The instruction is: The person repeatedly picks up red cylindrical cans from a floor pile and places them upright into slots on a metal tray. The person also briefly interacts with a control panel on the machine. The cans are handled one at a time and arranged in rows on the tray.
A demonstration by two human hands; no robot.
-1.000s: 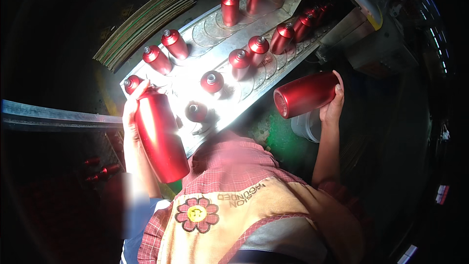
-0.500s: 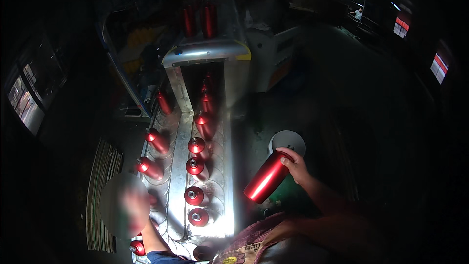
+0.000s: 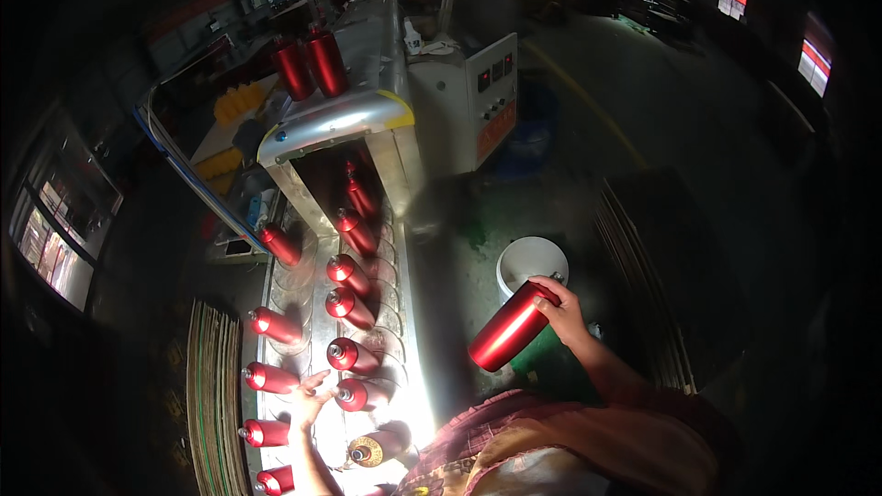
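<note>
red bottle (image 3: pixel 511 327) in right hand (image 3: pixel 562 310), one white bucket (image 3: pixel 530 262)

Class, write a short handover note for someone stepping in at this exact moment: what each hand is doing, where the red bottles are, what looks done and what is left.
Right hand: gripping one red bottle, tilted, off the line, beside the white bucket.
Left hand: flat on the lit conveyor tray, fingers spread between bottles, holding nothing.
Bottles: two rows of bottles sit along the tray, running up into the metal hood; two more stand above the hood.
Done: most seats in both rows are loaded.
Left: the held bottle is not yet on the tray.
</note>
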